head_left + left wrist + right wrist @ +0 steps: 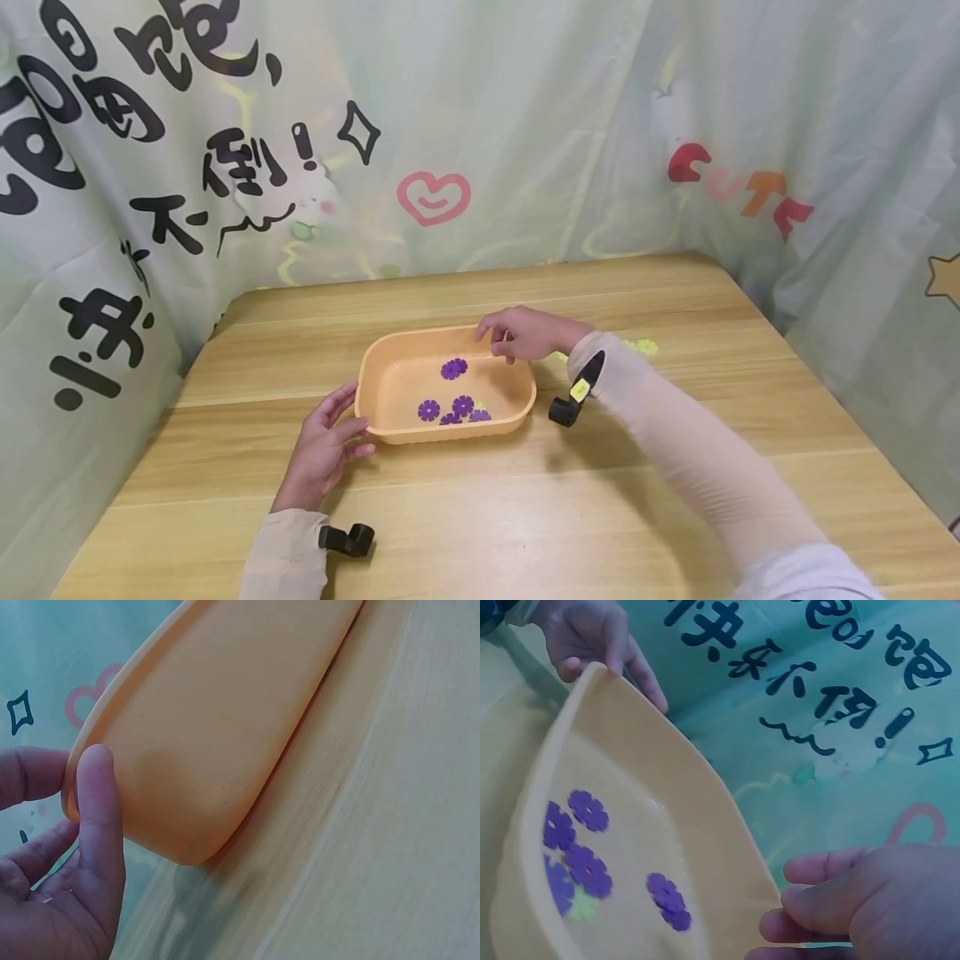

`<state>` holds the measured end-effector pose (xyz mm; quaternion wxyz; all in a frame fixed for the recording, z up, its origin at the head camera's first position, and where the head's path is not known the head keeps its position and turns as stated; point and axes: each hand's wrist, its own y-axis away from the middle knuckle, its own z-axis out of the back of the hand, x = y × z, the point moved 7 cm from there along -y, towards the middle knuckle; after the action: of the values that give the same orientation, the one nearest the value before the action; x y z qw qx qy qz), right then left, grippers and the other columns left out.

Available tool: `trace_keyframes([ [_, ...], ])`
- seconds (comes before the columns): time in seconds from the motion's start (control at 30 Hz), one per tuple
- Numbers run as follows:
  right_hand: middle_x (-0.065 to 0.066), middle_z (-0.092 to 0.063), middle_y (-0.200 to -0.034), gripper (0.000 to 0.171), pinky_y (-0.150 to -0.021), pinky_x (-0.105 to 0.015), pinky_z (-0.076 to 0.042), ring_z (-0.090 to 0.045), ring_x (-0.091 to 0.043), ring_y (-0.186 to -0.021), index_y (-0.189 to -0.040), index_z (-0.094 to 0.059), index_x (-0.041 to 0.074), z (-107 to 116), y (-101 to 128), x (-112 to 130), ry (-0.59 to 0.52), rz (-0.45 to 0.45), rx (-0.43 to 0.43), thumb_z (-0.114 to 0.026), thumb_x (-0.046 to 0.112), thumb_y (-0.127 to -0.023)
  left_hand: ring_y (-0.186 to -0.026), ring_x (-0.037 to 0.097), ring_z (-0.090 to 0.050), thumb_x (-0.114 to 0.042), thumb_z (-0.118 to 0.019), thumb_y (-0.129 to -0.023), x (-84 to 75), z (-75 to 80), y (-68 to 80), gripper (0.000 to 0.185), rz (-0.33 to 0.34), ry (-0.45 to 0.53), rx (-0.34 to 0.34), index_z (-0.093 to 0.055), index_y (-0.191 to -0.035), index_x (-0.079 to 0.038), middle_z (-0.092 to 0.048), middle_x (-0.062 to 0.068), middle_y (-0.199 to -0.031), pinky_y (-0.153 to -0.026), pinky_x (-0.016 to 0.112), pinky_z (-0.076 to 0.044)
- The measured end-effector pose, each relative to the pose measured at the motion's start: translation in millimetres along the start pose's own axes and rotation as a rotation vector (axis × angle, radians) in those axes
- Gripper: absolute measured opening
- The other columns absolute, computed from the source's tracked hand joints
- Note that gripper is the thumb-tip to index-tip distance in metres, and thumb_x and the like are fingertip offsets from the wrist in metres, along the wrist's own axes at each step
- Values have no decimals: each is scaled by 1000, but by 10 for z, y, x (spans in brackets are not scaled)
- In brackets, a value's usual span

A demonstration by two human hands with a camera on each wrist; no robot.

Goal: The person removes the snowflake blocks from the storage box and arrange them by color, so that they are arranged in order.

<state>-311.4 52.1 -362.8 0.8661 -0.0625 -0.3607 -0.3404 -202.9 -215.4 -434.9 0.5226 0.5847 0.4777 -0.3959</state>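
Note:
An orange plastic basin (401, 383) sits on the wooden table. Its left front corner is in my left hand (318, 454); the left wrist view shows thumb and fingers pinching the rim (112, 701). Over the basin's right back edge hovers my right hand (525, 332), its fingers loosely bent with nothing visible between them. Inside lie several purple snowflake-shaped plastic discs (429, 410), some overlapping. The right wrist view shows a yellow-green disc (583, 906) partly beneath the purple ones, and my right fingers (825, 866) beside the rim.
Yellow-green discs (645, 347) lie on the table (480, 508) behind my right wrist, partly hidden by it. A printed curtain (525, 125) hangs around the back and sides. Each wrist carries a black camera mount (348, 540).

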Motion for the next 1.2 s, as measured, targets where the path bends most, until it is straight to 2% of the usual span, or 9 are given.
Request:
trace_keyframes([
  [0.2,-20,-65,-94,29,-63,-26,-55,-67,-28,-72,-126,-57,-2,-129,-92,86,-3,32,52,-52,1,-97,-75,16,-57,10,-53,-92,-27,-18,-16,66,2,-10,2,-29,-150,-8,-30,10,-150,-62,26,-60],
  [0.33,-18,-65,-94,27,-66,-25,-55,-66,-26,-71,-124,-58,-1,-204,-134,127,-3,37,74,-51,-2,-97,-75,15,-57,9,-53,-92,-53,-38,-24,65,-16,-9,11,-30,-150,-8,-30,10,-150,-62,26,-60],
  [0.5,-15,-64,-95,28,-67,-24,-55,-65,-21,-73,-122,-59,-2,-348,-191,170,3,68,138,-46,-6,-97,-74,15,-56,10,-53,-92,-55,-30,-18,65,-4,-4,6,-30,-150,-7,-30,10,-150,-61,26,-60],
  [0.63,-10,-63,-88,31,-72,-24,-55,-62,-17,-79,-123,-56,-1,-479,-214,164,-26,27,205,-43,-9,-96,-75,15,-56,10,-53,-92,-44,-20,-14,66,1,-6,4,-29,-150,-7,-31,10,-150,-61,26,-60],
  [0.8,-8,-61,-92,34,-78,-26,-55,-62,-17,-85,-127,-52,3,-590,-215,142,-57,-64,272,-41,-8,-97,-75,15,-55,10,-53,-92,-33,-6,-17,66,-1,-4,-1,-30,-151,-7,-31,10,-149,-61,26,-60],
  [0.97,-10,-61,-100,37,-80,-27,-55,-64,-17,-89,-130,-49,6,-617,-212,113,-77,-121,278,-39,-8,-97,-74,15,-56,10,-53,-92,-29,-4,-19,65,-1,-6,-3,-30,-150,-7,-31,9,-149,-61,26,-60],
  [1.07,-11,-59,-102,46,-83,-28,-55,-64,-18,-90,-132,-48,6,-607,-220,92,-97,-135,267,-39,-15,-92,-75,15,-56,10,-53,-92,-26,-2,-20,65,1,-11,-6,-30,-150,-8,-31,9,-149,-61,26,-60],
  [1.2,-9,-61,-100,50,-84,-26,-53,-62,-16,-90,-131,-50,7,-564,-253,77,-44,-130,233,-41,-16,-88,-74,15,-56,10,-53,-92,-27,-3,-23,65,0,-9,-4,-30,-150,-8,-31,9,-149,-61,26,-60],
])
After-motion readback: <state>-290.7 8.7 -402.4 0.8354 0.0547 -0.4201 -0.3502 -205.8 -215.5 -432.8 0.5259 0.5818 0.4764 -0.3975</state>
